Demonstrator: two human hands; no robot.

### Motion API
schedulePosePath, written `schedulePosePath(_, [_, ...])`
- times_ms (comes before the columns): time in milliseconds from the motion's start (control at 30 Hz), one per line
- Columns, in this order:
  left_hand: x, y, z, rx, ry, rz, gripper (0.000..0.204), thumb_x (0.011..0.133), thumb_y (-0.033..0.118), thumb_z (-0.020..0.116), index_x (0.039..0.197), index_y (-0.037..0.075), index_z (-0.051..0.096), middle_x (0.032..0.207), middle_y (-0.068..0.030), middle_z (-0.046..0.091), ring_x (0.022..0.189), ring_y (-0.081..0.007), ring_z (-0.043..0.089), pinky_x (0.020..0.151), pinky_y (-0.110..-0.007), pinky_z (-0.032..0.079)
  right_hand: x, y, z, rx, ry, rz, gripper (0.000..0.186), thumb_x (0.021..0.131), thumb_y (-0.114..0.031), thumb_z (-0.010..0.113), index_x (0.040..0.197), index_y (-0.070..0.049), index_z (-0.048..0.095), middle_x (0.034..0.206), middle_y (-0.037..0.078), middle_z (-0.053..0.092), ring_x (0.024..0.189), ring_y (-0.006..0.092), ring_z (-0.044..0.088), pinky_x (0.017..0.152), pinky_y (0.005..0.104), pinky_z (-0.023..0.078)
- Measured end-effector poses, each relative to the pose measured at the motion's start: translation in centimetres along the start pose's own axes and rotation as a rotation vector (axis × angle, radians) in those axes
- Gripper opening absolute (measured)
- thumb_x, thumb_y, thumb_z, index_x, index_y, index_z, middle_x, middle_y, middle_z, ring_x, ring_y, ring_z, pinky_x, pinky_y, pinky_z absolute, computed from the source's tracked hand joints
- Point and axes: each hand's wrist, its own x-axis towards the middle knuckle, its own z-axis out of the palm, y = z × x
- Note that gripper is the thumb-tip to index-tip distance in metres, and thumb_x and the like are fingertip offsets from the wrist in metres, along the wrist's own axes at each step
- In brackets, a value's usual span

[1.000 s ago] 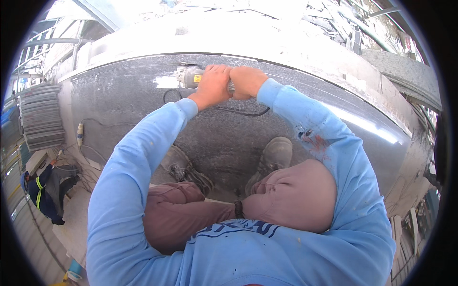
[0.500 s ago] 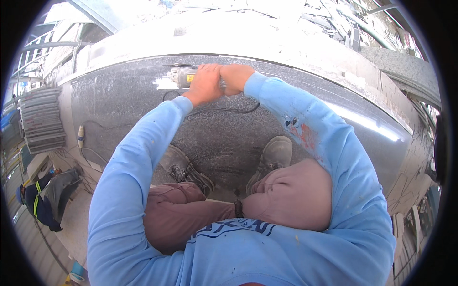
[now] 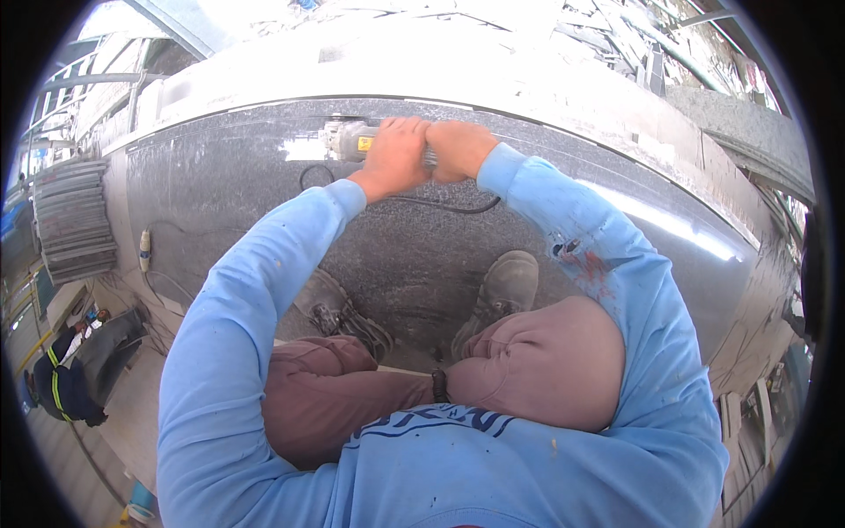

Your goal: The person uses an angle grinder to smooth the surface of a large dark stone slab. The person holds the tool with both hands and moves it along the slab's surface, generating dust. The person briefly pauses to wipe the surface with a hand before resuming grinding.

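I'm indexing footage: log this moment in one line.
left hand: closed on grinder; right hand: around its rear end; dark slab: beneath grinder

"What do you have on up top?"
"Your light-blue, long-sleeved cloth sweatshirt (image 3: 546, 480) bears a dark-blue printed marking (image 3: 431, 421) at six o'clock. Your right sleeve (image 3: 634, 255) shows reddish stains (image 3: 594, 271) and a small dark patch (image 3: 566, 248) at three."
"And below?"
"Your mauve cloth trousers (image 3: 546, 365) at seven and four; your dusty, grey-brown, round-toed shoes (image 3: 509, 283) nearer centre."
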Motion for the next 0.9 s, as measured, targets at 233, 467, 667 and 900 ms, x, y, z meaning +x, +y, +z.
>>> schedulePosePath(233, [-0.6,-2.2,-0.3,-0.001,0.000,-0.021,0.058,0.066,0.023,0.087,0.114,0.006,0.060,0.106,-0.0131,0.062,0.109,-0.0336,0.060,0.100,-0.045,0.042,3.4,-0.5,1.2,0.013,-0.042,-0.027,0.032,0.075,-0.012,0.081,0.104,-0.001,0.073,0.100,0.016,0.076,0.095,0.0309,0.075,0.082,0.0419,0.061])
schedulePosePath(467, [-0.6,-1.5,-0.7,0.014,0.017,0.010,0.058,0.065,0.025,0.089,0.112,0.006,0.060,0.104,-0.0129,0.062,0.105,-0.0335,0.061,0.098,-0.044,0.043,2.1,-0.8,0.5,0.006,-0.024,-0.028,0.032,0.075,-0.014,0.082,0.104,-0.001,0.074,0.101,0.016,0.076,0.095,0.0306,0.075,0.082,0.0419,0.061])
schedulePosePath(667, [0.2,0.3,-0.1,-0.012,0.028,0.026,0.060,0.063,0.024,0.089,0.112,0.005,0.060,0.103,-0.0120,0.062,0.104,-0.0323,0.061,0.098,-0.045,0.043,-0.3,0.2,-0.2,-0.016,0.000,0.001,0.035,0.074,-0.014,0.082,0.106,-0.001,0.072,0.102,0.015,0.076,0.097,0.0311,0.075,0.082,0.0423,0.061])
schedulePosePath(900, [-0.3,-1.2,0.1,0.023,-0.003,-0.007,0.061,0.064,0.024,0.089,0.114,0.005,0.060,0.106,-0.0136,0.063,0.108,-0.0338,0.061,0.100,-0.045,0.043,1.8,-0.1,0.7,0.011,-0.028,-0.015,0.036,0.074,-0.014,0.082,0.106,-0.001,0.072,0.101,0.015,0.076,0.096,0.0309,0.075,0.082,0.0424,0.061])
